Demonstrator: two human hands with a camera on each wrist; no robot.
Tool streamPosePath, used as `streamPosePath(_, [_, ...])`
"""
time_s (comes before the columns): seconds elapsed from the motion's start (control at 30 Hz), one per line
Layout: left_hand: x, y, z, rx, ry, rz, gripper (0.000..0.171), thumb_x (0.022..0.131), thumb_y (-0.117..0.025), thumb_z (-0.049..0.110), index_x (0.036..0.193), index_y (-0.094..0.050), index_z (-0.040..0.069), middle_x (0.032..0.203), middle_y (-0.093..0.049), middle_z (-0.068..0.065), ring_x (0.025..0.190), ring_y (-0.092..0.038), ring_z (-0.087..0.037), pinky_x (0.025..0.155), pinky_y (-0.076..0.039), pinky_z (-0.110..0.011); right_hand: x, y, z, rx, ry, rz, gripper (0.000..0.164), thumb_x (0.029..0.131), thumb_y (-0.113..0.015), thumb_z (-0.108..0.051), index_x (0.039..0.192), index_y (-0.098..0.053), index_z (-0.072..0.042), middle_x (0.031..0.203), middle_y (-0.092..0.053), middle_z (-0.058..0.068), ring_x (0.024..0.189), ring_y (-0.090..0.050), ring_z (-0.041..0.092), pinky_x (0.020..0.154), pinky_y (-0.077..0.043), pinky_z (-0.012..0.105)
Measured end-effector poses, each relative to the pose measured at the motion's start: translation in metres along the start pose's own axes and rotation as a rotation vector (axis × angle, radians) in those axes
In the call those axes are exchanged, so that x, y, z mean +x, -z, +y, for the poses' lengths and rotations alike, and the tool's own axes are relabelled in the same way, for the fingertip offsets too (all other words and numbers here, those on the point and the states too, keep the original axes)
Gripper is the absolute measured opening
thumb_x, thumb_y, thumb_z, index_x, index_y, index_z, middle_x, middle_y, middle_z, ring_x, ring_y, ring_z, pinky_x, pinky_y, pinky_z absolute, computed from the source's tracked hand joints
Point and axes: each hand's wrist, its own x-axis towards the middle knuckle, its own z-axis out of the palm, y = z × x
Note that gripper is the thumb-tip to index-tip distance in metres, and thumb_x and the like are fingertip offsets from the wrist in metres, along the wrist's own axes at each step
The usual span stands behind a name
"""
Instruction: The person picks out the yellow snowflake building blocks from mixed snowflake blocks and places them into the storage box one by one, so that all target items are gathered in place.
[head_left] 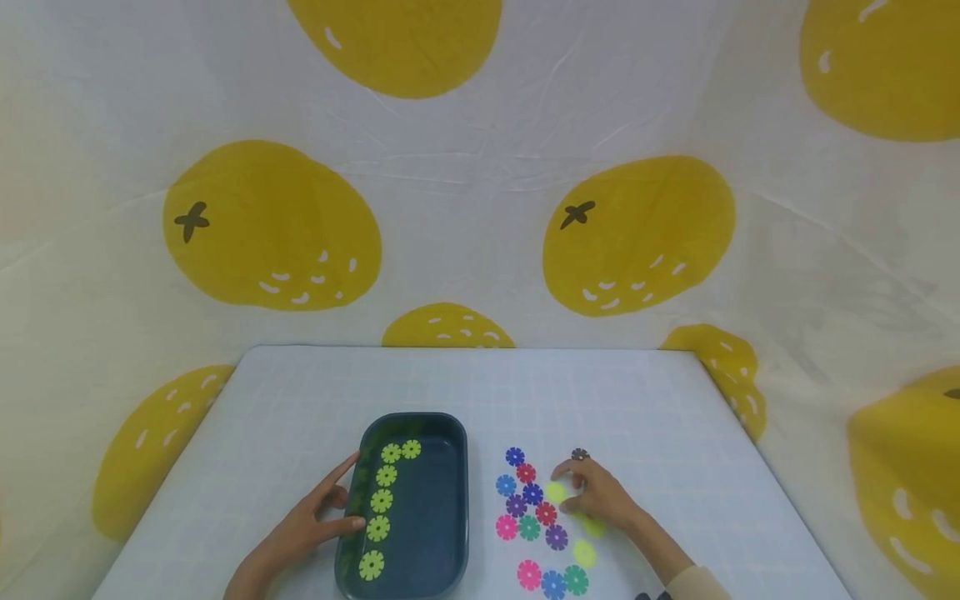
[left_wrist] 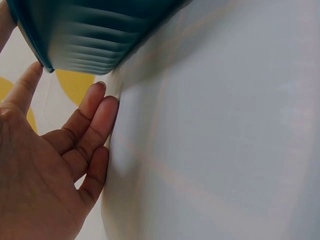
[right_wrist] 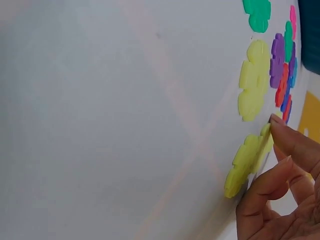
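My left hand (head_left: 303, 527) rests at the left side of a dark teal tray (head_left: 467, 533), thumb and index finger touching its rim with fingers mostly extended. Lime-green notched flower discs (head_left: 382, 501) lie inside along the tray's left side, with one more (head_left: 411, 449) at the top. My right hand (head_left: 597, 493) hovers low over the table, thumb and index finger spread around a yellow disc (head_left: 556, 492). In the right wrist view, a fingertip (right_wrist: 276, 120) is close to the yellow discs (right_wrist: 254, 82); contact cannot be told.
Between tray and right hand lie several loose discs, among them blue (head_left: 514, 456), red (head_left: 546, 512), purple (head_left: 557, 537), green (head_left: 576, 579) and pink (head_left: 528, 574). A dark brown disc (head_left: 580, 454) lies behind the right hand. A fruit-patterned cloth (head_left: 465, 208) hangs behind the white table (head_left: 300, 392).
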Motion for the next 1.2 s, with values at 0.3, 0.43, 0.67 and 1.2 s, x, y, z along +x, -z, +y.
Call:
streamPosePath(0.3, [0.0003, -0.0002, -0.0009, -0.015, -0.004, -0.003, 0.095, 0.082, -0.081, 0.035, 0.157, -0.023, 0.034, 0.110, -0.056, -0.005, 0.102, -0.049, -0.017, 0.091, -0.040, -0.044, -0.0010, -0.0017, -0.0022, 0.002, -0.023, 0.025, 0.033, 0.072, -0.084, -0.007, 0.100, -0.071, -0.019, 0.087, -0.053, 0.004, 0.072, -0.048, 0.018, 0.061, -0.044, 0.029])
streamPosePath(0.43, [0.0006, -0.0004, -0.0018, -0.019, -0.006, -0.006, 0.095, 0.082, -0.081, 0.035, 0.157, -0.023, 0.034, 0.108, -0.056, -0.004, 0.100, -0.049, -0.016, 0.090, -0.040, -0.043, -0.0022, -0.0027, -0.0024, 0.002, -0.020, 0.043, 0.034, 0.071, -0.084, -0.007, 0.098, -0.067, -0.018, 0.088, -0.055, 0.003, 0.076, -0.051, 0.018, 0.066, -0.045, 0.031])
streamPosePath(0.67, [0.0005, -0.0001, -0.0030, -0.012, -0.007, -0.002, 0.095, 0.082, -0.080, 0.035, 0.158, -0.023, 0.033, 0.112, -0.056, -0.005, 0.103, -0.049, -0.018, 0.092, -0.041, -0.046, -0.0056, -0.0034, -0.0062, 0.007, 0.004, 0.042, 0.035, 0.073, -0.082, -0.007, 0.099, -0.059, -0.012, 0.086, -0.058, 0.002, 0.079, -0.054, 0.017, 0.072, -0.048, 0.033])
streamPosePath(1.2, [0.0006, -0.0005, -0.0019, -0.013, 0.001, 0.001, 0.095, 0.081, -0.081, 0.035, 0.158, -0.024, 0.031, 0.112, -0.056, -0.006, 0.104, -0.048, -0.020, 0.092, -0.041, -0.046, -0.0063, -0.0022, -0.0074, 0.214, -0.088, 0.030, 0.019, 0.081, -0.074, -0.005, 0.099, -0.074, -0.009, 0.092, -0.065, 0.006, 0.072, -0.062, 0.017, 0.065, -0.054, 0.032])
